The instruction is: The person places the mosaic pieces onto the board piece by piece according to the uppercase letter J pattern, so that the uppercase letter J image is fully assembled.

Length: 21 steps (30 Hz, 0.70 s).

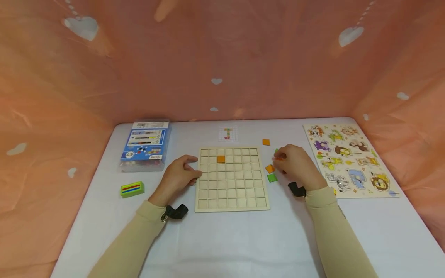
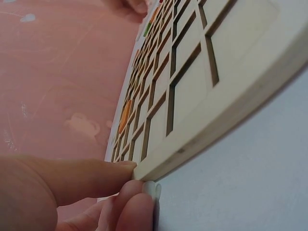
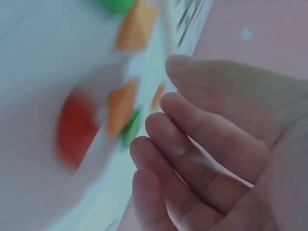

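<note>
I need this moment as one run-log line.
left hand: holds edge of grid board | right hand: near loose tiles | orange tile: in a board square

Place: screened-off tabletop play corner; kind of building around it cannot be told. Enclosure: orange-pink fabric (image 1: 257,58), printed with pale hearts (image 1: 351,36), hangs behind and along both sides. Surface: one white-covered table (image 1: 215,243). Signs of play use, all lying on it: wooden grid board (image 1: 231,193), small pattern card (image 1: 233,138), coloured tiles (image 1: 265,142), animal picture puzzle (image 1: 357,178), blue-labelled clear box (image 1: 144,144), green striped block (image 1: 132,189).
</note>
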Each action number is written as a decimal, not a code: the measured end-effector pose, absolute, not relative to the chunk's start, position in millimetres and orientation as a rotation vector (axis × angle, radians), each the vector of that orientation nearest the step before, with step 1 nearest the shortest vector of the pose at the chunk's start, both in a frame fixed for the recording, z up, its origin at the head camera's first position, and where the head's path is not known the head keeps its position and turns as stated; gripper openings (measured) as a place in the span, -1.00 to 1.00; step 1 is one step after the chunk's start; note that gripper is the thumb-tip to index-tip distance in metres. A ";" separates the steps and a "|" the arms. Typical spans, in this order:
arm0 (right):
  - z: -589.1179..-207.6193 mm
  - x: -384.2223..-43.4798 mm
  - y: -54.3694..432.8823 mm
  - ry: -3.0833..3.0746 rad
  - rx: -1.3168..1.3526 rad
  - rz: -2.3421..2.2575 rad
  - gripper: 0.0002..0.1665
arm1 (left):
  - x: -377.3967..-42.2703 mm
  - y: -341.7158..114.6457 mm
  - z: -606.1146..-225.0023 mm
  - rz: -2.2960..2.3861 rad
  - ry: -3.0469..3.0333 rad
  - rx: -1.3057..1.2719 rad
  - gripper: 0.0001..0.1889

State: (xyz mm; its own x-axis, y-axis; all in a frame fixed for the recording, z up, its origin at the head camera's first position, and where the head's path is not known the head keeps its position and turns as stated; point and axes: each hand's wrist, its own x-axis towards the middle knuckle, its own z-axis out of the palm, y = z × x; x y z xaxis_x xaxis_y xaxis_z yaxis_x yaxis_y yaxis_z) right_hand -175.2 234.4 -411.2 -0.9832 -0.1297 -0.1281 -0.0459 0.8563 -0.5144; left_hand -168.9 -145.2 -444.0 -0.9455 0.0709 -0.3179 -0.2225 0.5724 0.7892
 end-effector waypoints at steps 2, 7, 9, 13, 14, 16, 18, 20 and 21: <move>-411.6 -172.8 243.9 2.872 -0.107 -0.783 -0.72 | -169.1 -146.3 -444.2 1.319 2.491 -0.132 -0.40; -414.5 -171.7 253.4 2.872 -0.065 -0.765 -0.70 | -168.1 -147.9 -445.4 1.349 2.463 -0.148 -0.39; -416.1 -172.5 252.5 2.846 -0.044 -0.780 -0.68 | -166.8 -149.2 -446.2 1.361 2.446 -0.165 -0.39; -417.2 -172.9 249.5 2.824 -0.026 -0.775 -0.65 | -165.3 -150.4 -447.1 1.384 2.427 -0.183 -0.40; -417.1 -173.0 249.2 2.829 -0.030 -0.770 -0.65 | -165.4 -150.2 -447.1 1.388 2.427 -0.180 -0.40; -416.6 -173.1 249.1 2.848 -0.047 -0.754 -0.65 | -165.9 -149.1 -446.8 1.401 2.425 -0.174 -0.40; -416.8 -173.5 249.8 2.866 -0.061 -0.740 -0.66 | -166.6 -147.9 -446.2 1.406 2.426 -0.161 -0.41; -417.2 -173.6 250.5 2.873 -0.064 -0.737 -0.66 | -167.3 -146.6 -445.5 1.410 2.422 -0.162 -0.41; -417.4 -173.5 250.9 2.871 -0.063 -0.739 -0.66 | -167.6 -146.1 -445.2 1.410 2.420 -0.161 -0.41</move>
